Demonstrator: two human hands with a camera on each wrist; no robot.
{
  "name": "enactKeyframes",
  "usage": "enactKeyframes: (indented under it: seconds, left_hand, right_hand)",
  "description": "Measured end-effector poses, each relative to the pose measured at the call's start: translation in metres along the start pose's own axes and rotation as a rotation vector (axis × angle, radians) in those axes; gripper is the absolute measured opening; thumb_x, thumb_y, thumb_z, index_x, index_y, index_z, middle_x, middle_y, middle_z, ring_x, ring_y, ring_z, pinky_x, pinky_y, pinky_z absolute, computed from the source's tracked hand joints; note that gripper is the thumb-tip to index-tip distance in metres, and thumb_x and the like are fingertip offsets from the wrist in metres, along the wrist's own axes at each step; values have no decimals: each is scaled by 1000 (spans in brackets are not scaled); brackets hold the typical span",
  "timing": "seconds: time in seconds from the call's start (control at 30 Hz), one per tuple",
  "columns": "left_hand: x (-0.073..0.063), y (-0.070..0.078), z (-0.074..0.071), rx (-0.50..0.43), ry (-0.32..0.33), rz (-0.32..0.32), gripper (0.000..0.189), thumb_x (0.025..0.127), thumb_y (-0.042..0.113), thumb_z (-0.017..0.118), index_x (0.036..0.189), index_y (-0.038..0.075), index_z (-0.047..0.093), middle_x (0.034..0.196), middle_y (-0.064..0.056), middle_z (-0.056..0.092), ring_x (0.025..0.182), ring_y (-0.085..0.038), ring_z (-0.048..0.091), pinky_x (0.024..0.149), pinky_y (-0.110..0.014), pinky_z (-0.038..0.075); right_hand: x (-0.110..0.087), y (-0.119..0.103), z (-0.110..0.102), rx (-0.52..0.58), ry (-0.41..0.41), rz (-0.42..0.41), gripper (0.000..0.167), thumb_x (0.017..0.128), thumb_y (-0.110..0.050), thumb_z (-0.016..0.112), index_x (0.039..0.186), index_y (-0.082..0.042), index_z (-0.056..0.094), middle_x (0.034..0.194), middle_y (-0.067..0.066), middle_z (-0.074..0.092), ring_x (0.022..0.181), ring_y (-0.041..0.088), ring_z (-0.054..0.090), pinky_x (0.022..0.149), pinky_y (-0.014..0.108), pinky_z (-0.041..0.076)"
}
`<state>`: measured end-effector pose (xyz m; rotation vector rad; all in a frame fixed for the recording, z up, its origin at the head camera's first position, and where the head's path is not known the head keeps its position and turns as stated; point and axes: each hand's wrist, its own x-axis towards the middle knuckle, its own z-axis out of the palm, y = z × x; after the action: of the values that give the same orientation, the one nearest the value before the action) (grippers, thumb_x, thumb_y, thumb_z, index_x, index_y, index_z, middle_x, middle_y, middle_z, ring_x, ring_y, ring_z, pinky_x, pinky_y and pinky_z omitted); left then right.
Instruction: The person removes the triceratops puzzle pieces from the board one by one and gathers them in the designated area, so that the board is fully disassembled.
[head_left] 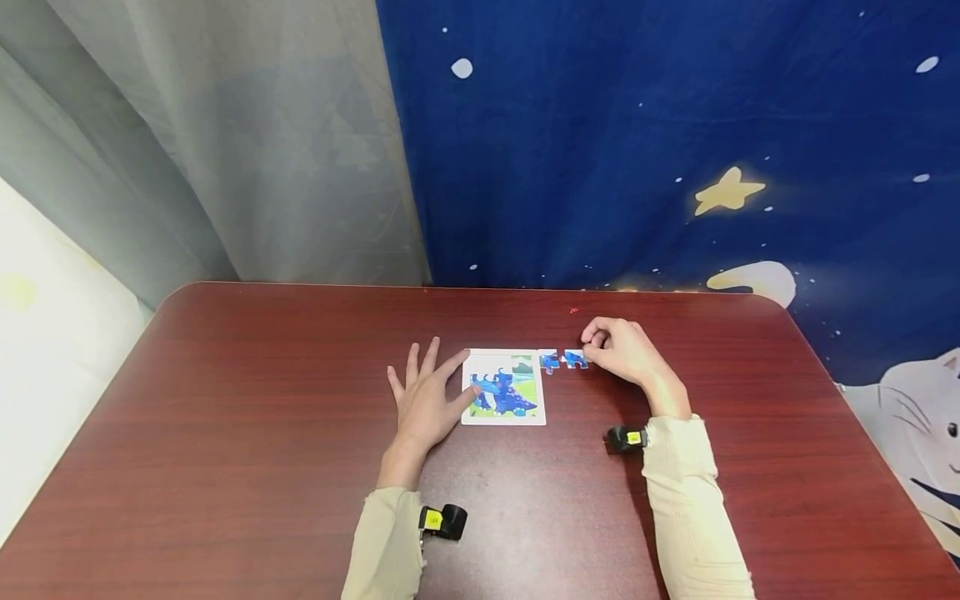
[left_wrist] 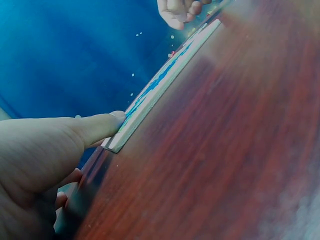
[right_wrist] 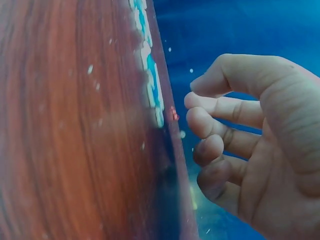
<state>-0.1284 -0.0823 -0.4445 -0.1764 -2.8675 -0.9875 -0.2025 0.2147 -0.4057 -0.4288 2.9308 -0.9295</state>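
A square white-framed puzzle board (head_left: pixel 501 421) lies flat on the table, with a blue dinosaur-like picture on it. White backing shows in the picture's upper left part. My left hand (head_left: pixel 425 408) rests at the board's left side, fingers spread; its thumb (left_wrist: pixel 102 126) touches the picture near the edge. Two loose blue puzzle pieces lie right of the board: one piece (head_left: pixel 550 360) close against it, the other piece (head_left: pixel 575 359) farther right. Beside that farther piece hovers my right hand (head_left: pixel 626 354), fingers loosely bent, nothing visible between thumb and fingertips in the right wrist view.
A tiny red bit (head_left: pixel 574 310) lies near the far edge of the brown table (head_left: pixel 262 433). Behind the table hang a grey curtain (head_left: pixel 300 150) and a blue one (head_left: pixel 570 150) with stars. Black cameras sit on both wrists.
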Motion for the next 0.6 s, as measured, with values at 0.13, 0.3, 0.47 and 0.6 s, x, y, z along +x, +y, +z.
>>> enactKeyframes:
  seconds: [0.13,0.3,0.47,0.6]
  left_hand:
    - [0,0,-1,-1,5,7,55,82,38,68,133,24,53,150,-15,25,139,-36,7,100,-65,-8]
    - [-2,-1,-1,-2,-7,2,55,83,39,67,134,24,52,151,-14,24,139,-35,6,101,-64,-9]
    - [-2,-1,-1,-3,-6,7,56,83,39,67,134,23,53,150,-14,24,139,-36,6,101,-64,-8]
    - [-2,0,-2,-5,-2,9,56,82,39,68,134,23,53,150,-14,24,139,-36,6,101,-64,-8]
  right_hand:
    - [0,-10,0,17,-4,-39,8,76,-10,65,83,-8,64,72,2,57,61,17,50,62,30,42]
    - [1,-22,6,24,-37,-91,8,74,-7,66,82,-8,64,68,-1,57,60,15,51,60,29,42]
    - [3,-37,15,6,-79,-136,10,73,-9,68,82,-8,66,67,-4,57,61,13,51,60,29,42]
    - [4,-48,22,-43,-98,-197,12,73,-9,69,85,-8,68,71,-2,58,65,13,52,62,29,42]
